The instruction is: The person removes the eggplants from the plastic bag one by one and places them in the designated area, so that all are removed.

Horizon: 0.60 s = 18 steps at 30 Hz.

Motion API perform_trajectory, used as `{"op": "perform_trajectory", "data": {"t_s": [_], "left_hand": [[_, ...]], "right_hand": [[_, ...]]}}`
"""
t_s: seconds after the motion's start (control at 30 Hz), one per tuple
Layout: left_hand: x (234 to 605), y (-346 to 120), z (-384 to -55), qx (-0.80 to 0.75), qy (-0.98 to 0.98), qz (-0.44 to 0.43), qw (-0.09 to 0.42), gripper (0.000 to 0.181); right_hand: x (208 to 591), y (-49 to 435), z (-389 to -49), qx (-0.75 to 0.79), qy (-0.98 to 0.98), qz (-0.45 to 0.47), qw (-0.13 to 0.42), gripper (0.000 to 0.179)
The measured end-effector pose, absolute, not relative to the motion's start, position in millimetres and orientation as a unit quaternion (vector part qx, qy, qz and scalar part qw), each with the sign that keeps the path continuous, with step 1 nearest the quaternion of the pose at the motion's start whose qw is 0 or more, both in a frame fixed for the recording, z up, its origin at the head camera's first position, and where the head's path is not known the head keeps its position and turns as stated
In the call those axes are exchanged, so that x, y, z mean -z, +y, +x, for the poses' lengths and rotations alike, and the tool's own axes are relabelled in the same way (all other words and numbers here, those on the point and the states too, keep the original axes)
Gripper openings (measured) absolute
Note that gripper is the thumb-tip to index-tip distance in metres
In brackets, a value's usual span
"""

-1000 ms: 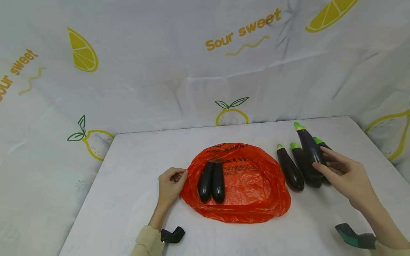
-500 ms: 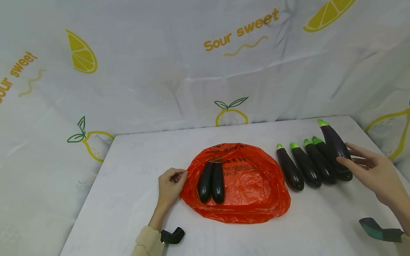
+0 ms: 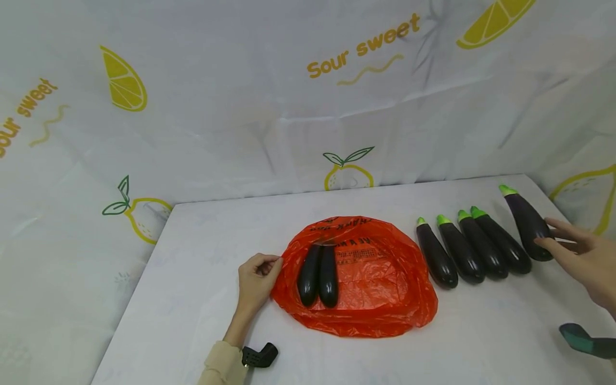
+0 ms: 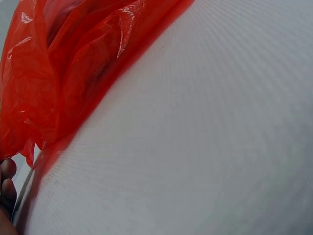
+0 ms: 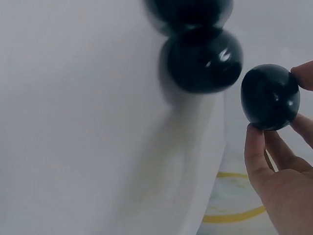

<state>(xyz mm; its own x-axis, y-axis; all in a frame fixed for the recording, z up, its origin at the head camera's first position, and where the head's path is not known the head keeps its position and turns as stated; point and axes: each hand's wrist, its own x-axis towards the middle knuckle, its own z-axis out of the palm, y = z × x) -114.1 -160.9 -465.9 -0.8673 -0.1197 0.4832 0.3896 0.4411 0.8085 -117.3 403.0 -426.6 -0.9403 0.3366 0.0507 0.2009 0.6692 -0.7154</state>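
My left hand pinches the left rim of a red plastic bag, which lies spread with its mouth facing up. Two dark eggplants rest side by side within the bag's left half. At the far right, my right hand grips an eggplant by its thick lower end, its green cap pointing away. The right wrist view gives that eggplant end-on, with thumb and fingers around it. In the left wrist view, only fingertips show below the bag.
Several more eggplants lie in a slanted row between the bag and my right hand, green caps toward the back. A white cloth covers the table. Behind it hangs a white curtain printed with lemons.
My right hand has carried its eggplant rightward, from over the row to beyond the row's right end. The left hand and the bag have stayed put.
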Motion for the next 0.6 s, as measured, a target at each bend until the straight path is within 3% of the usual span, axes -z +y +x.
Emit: {"op": "perform_trajectory", "data": {"t_s": [0.6], "left_hand": [[469.0,-161.4,-115.4,0.524,-0.806,-0.094,0.257,0.006]], "right_hand": [[458.0,432.1,-121.5,-0.355,-0.922,-0.153,0.026,0.067]]}}
